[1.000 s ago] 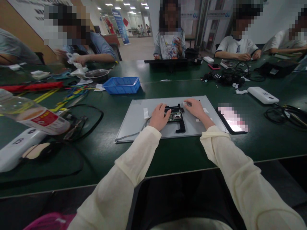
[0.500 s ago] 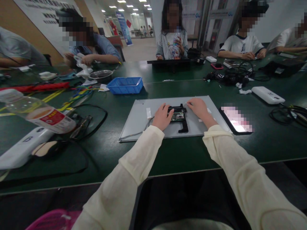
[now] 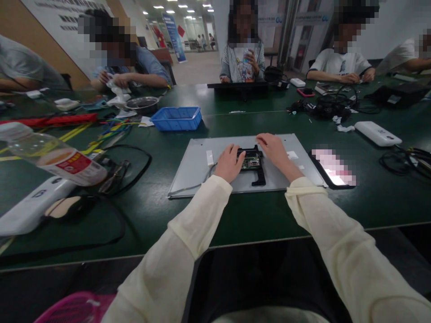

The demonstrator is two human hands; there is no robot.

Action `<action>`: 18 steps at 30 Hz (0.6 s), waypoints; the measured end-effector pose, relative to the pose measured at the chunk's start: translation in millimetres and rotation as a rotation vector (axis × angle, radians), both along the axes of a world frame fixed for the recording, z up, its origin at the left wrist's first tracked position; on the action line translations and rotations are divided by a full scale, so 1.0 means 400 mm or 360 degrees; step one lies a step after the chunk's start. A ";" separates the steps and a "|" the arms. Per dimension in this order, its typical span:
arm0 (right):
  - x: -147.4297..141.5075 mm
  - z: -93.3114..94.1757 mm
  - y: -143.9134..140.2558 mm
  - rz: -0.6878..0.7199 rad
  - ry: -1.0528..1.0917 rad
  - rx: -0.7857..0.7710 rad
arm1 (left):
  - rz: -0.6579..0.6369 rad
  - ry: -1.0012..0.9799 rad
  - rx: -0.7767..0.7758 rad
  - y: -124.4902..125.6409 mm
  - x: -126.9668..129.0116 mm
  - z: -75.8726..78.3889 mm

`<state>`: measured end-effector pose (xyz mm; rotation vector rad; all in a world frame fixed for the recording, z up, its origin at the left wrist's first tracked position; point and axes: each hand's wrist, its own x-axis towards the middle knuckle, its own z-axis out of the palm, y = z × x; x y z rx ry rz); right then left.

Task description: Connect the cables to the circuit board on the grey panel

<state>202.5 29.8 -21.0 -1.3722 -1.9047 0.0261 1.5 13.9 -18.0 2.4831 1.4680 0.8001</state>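
A flat grey metal panel [image 3: 188, 172] lies on the green table, with a black plastic bracket [image 3: 258, 176] on it. Inside the bracket shows a green circuit board [image 3: 252, 162]. My left hand [image 3: 230, 163] rests over the bracket's left side, fingers stretched and slightly apart, covering part of the board. At the bracket's upper right corner is my right hand [image 3: 273, 150], its thumb and fingertips pinched together. Whatever they may hold is too small to make out. A grey cable [image 3: 193, 188] runs out from under my left hand across the panel.
Right of the panel lies a phone [image 3: 333, 168]; a white power bank [image 3: 377, 133] is beyond it. A blue tray [image 3: 175, 119] stands behind. At left are a drink bottle [image 3: 63, 157], a white device [image 3: 37, 204] and cables. Several people sit across the table.
My right hand has moved slightly left and up, its fingertips now at the bracket's top corner. My left hand stays in place on the bracket.
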 end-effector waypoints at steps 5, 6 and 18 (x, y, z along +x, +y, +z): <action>-0.028 -0.001 0.002 0.0078 -0.0029 -0.0040 | 0.0017 0.0059 0.0033 0.002 0.001 -0.007; -0.032 -0.002 0.004 0.0070 -0.0036 -0.0049 | 0.0021 0.0063 0.0033 0.002 0.001 -0.008; -0.052 -0.025 0.033 0.0028 -0.0208 -0.0233 | 0.0034 0.0108 0.0034 0.002 0.004 -0.011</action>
